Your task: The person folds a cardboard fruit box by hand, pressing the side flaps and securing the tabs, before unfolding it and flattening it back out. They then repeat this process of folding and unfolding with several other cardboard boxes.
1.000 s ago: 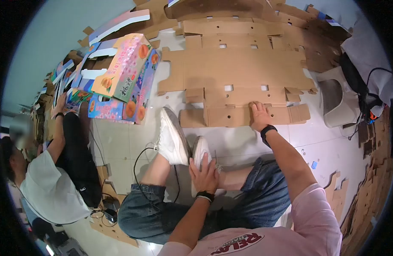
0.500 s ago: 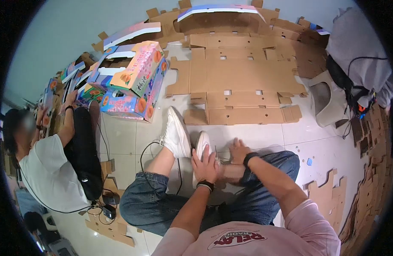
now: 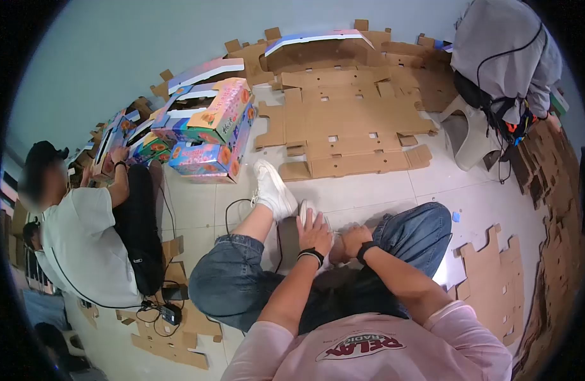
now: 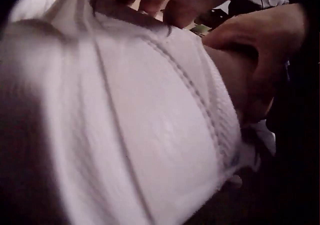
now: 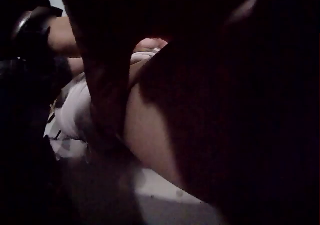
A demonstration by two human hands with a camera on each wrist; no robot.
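Note:
Seated on the floor with legs crossed, I have my left hand [image 3: 315, 236] resting over the white shoe [image 4: 155, 120], its fingers lying across the top in the head view. My right hand [image 3: 355, 241] grips the bare ankle [image 4: 230, 75] just above that shoe, thumb curved round it in the left wrist view. The other white shoe [image 3: 272, 190] points forward on the tiles. In the dark right wrist view the leg [image 5: 150, 130] shows, with much of the frame in shadow.
Flattened cardboard [image 3: 353, 120] lies ahead. Printed fruit boxes [image 3: 207, 162] stand stacked at left, near another seated person [image 3: 89, 241]. A grey stool [image 3: 470, 136] stands at right, cardboard stacks [image 3: 553, 254] beyond. Cables and an adapter [image 3: 170, 314] lie lower left.
My right hand has left the cardboard's near edge and come back to the ankle. The left hand stays on the shoe. The head view has shifted, and the other person's head has turned.

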